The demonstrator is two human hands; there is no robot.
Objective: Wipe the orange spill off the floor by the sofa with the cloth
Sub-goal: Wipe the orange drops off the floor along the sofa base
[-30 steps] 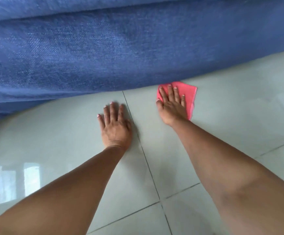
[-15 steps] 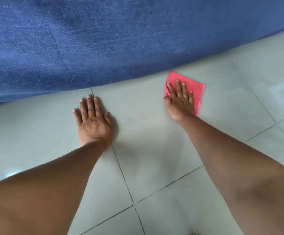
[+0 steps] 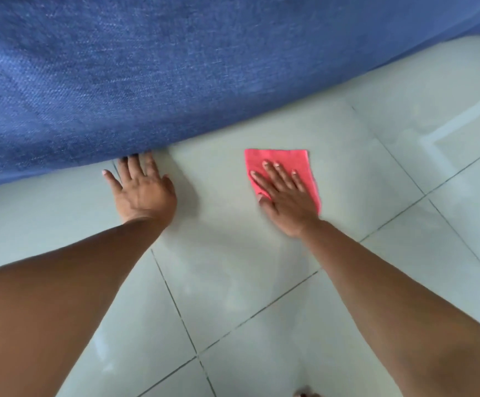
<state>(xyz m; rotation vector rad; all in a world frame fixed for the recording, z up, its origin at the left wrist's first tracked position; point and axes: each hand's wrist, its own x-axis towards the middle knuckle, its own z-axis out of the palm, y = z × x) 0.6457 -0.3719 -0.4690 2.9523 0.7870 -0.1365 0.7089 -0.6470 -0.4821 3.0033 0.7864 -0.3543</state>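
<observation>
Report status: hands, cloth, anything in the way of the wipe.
Right hand flat on the pink cloth, pressing it to the floor. Left hand flat on tile, fingertips at the sofa edge. No orange spill visible; nothing blocking.

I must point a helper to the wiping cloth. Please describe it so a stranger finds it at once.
Start at the blue sofa and look at the pale tiled floor below its edge. The cloth lies flat under the right hand. It is the only bright pink-red thing there.

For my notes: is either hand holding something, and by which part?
Nothing is gripped. The right hand presses flat on the cloth's near half; the left hand lies bare on the floor.
</observation>
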